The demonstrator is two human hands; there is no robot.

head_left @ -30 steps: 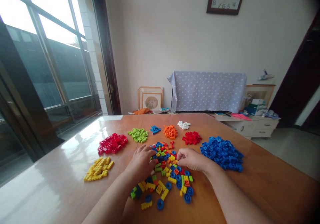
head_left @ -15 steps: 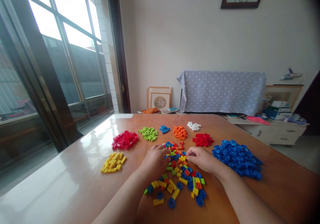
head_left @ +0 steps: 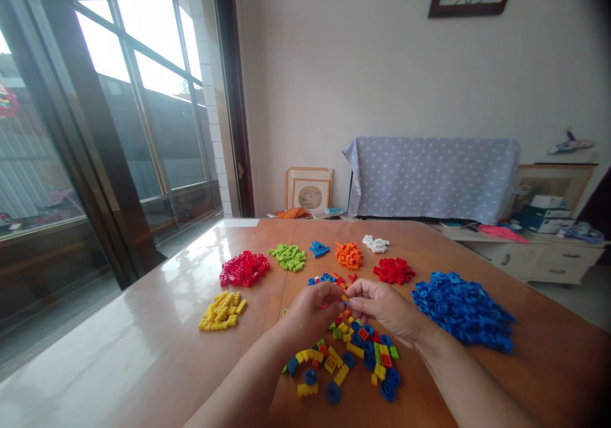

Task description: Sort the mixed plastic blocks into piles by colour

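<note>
My left hand (head_left: pixel 317 307) and my right hand (head_left: pixel 379 306) meet over a mixed pile of toy bricks (head_left: pixel 354 349). Their fingertips pinch around a small yellow brick (head_left: pixel 344 299), mostly hidden by the fingers. Yellow, green, orange and red bricks lie loose beneath and in front of the hands, among blue round wheel-like pieces (head_left: pixel 333 392). Part of the mixed pile is covered by my hands.
Sorted heaps ring the hands on the wooden table (head_left: pixel 157 345): yellow (head_left: pixel 222 311), dark pink-red (head_left: pixel 245 269), lime green (head_left: pixel 287 257), small blue (head_left: pixel 319 248), orange (head_left: pixel 349 256), white (head_left: pixel 375 244), red (head_left: pixel 394 270) and large blue (head_left: pixel 461 310).
My hands have come together, lifting slightly off the mixed pile, with a small yellow brick now between the fingertips. The camera view has shifted a little to the left.
</note>
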